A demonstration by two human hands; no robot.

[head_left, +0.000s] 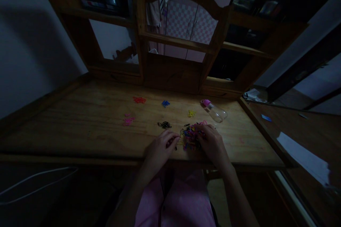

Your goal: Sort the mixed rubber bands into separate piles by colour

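pink clothing (185, 198) below me, the multicoloured pile (190, 134) lies between my curled left hand (163, 144) and touching, curled right hand (212, 141), pinches unclear.

Mixed heap (189, 134): small thin clip-like loops, pink, yellow, blue and black, lying tangled, right part hidden. From it, loose single-color piles lie flat: yellow pile (191, 114) at 12 o'clock, blue pile (165, 103) at 11, black pile (165, 125) at 10, orange-red pile (139, 100) at 10 but farther, pink pile (128, 121) between 9 and 10.
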